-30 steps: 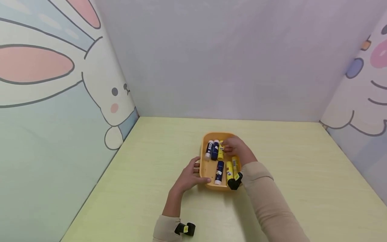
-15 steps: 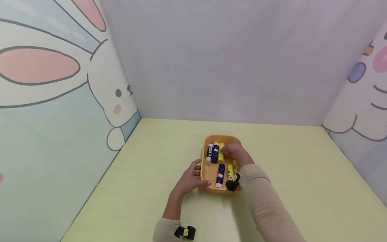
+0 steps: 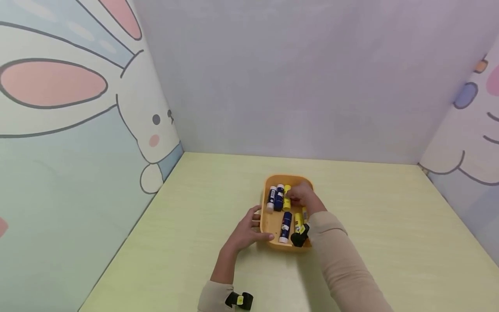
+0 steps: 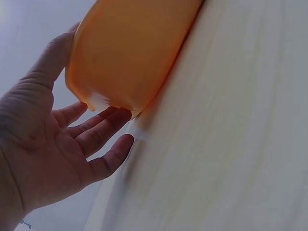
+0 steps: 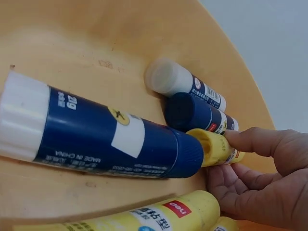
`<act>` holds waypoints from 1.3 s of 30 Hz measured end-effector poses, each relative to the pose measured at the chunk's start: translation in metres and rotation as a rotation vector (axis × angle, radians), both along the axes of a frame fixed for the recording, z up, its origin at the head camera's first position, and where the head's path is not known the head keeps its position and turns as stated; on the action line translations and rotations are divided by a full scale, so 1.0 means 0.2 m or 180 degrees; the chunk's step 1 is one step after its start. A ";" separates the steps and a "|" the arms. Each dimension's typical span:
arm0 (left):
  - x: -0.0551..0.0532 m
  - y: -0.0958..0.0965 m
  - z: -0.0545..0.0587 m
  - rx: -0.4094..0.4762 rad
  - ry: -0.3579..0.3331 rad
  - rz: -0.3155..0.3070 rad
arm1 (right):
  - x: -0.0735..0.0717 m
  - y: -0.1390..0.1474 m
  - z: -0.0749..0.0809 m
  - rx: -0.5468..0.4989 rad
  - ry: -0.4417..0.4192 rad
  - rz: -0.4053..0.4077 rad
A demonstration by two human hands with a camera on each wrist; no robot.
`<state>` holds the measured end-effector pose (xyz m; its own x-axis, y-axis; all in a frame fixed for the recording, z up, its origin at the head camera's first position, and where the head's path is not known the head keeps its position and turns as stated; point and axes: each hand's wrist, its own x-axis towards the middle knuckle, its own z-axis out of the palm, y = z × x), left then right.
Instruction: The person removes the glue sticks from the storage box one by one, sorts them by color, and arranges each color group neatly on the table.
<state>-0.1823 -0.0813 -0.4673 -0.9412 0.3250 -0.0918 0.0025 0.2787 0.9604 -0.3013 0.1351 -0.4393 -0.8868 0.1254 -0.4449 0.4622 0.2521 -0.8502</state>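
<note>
An orange plastic tray (image 3: 273, 225) holds several glue sticks. My left hand (image 3: 246, 227) grips its left side, thumb at the near rim and fingers along the outer wall; the left wrist view shows fingertips against the tray (image 4: 130, 53). Inside the tray's far part, my right hand (image 3: 304, 194) pinches a yellow glue stick (image 5: 219, 147) between thumb and fingers. Beside it lie a dark blue glue stick (image 5: 195, 113) and a blue-and-white one (image 5: 185, 82). Nearer lie another blue glue stick (image 5: 106, 132) with a white end and a yellow one (image 5: 159, 211), partly behind the right wrist's black camera strap.
The tray stands on a pale yellow-green table (image 3: 210, 195). A grey back wall (image 3: 296, 86) rises behind it. Side panels with cartoon drawings, including a rabbit (image 3: 150, 125), flank the table.
The right hand has moved slightly left and its thumb and fingers have closed round the yellow glue stick. The left hand stays at the tray. The whole view has shifted a little.
</note>
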 end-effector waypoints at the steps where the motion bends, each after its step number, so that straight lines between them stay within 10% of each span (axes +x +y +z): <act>1: 0.00 0.00 0.00 -0.0015 0.0008 0.0004 | 0.00 0.01 0.00 -0.0004 -0.0014 0.0008; 23: 0.01 0.04 0.00 -0.0097 -0.0068 0.0045 | 0.07 0.05 0.15 -0.0384 0.0096 0.0648; 39: 0.03 0.03 0.00 -0.0127 -0.0155 0.0116 | 0.27 0.09 0.19 -0.0441 0.0652 0.0681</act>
